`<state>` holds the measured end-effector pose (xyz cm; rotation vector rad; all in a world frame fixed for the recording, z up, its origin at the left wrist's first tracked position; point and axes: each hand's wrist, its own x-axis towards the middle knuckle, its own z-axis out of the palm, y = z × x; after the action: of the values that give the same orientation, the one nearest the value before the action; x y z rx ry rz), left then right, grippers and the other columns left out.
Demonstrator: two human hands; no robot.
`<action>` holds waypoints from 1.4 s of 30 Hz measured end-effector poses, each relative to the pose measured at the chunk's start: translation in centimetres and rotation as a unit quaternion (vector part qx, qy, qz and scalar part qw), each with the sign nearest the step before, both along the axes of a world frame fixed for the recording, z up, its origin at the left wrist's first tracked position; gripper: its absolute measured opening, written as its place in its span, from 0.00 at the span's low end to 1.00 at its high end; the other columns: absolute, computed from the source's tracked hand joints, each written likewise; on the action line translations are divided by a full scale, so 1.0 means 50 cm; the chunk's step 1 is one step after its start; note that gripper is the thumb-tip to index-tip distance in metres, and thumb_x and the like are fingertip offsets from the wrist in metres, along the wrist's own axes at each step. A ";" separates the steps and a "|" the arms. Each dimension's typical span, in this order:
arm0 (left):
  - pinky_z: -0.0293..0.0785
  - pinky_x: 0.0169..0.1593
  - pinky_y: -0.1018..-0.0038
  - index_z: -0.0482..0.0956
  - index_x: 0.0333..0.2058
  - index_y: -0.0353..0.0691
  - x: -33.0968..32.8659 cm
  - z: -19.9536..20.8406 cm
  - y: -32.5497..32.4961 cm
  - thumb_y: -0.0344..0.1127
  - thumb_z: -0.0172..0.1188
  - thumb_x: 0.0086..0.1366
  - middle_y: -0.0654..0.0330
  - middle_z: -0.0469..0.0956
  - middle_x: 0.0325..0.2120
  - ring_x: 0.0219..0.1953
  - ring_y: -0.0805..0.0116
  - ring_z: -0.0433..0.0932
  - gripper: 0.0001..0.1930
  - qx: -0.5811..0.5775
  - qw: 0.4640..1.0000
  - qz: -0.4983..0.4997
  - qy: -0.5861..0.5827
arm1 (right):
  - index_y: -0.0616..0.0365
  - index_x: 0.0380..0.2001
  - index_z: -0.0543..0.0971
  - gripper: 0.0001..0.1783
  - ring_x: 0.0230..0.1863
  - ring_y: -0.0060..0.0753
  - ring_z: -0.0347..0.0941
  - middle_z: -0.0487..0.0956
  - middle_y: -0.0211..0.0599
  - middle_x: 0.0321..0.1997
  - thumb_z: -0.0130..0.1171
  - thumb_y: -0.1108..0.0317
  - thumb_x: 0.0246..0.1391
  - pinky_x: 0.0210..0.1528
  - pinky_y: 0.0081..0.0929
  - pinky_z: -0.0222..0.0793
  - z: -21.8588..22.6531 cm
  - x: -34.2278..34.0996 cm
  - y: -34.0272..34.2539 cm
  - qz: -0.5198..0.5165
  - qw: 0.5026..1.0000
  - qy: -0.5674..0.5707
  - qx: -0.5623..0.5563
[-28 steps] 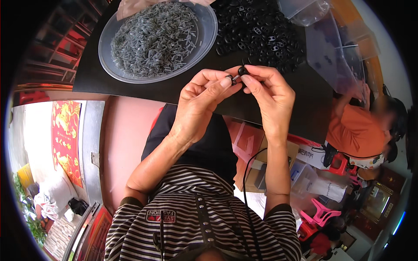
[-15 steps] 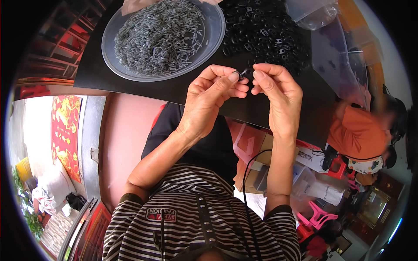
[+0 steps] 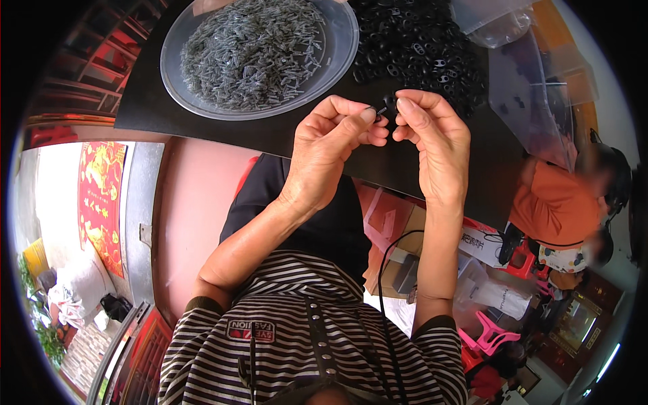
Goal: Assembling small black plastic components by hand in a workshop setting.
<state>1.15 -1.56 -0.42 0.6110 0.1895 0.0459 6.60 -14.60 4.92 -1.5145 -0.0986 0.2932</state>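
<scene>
"Which step?"
"Seemingly joining small parts. The left hand's (image 3: 324, 148) grip pinches a slim dark part (image 3: 382, 110), ridged and tilted toward the right hand (image 3: 442, 148), whose grip I can't make out."
"Next move?"
"Probably careful alignment, above the black worktop (image 3: 250, 135)."
"Beyond?"
"Grey coils (image 3: 250, 57) in a clear tray (image 3: 177, 86); glossy black pieces (image 3: 418, 50) alongside."
</scene>
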 end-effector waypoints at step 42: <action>0.76 0.41 0.77 0.73 0.35 0.32 0.003 -0.015 -0.010 0.29 0.58 0.63 0.58 0.78 0.30 0.32 0.73 0.78 0.06 0.060 0.998 0.022 -0.012 | 0.62 0.39 0.79 0.10 0.32 0.15 0.73 0.79 0.30 0.31 0.60 0.72 0.54 0.33 0.14 0.68 0.003 -0.003 -0.018 0.079 0.989 -0.070 -0.102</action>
<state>1.32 -2.09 -1.19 0.7247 0.1782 0.1077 6.48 -15.52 5.05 -1.7336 -0.3091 0.3304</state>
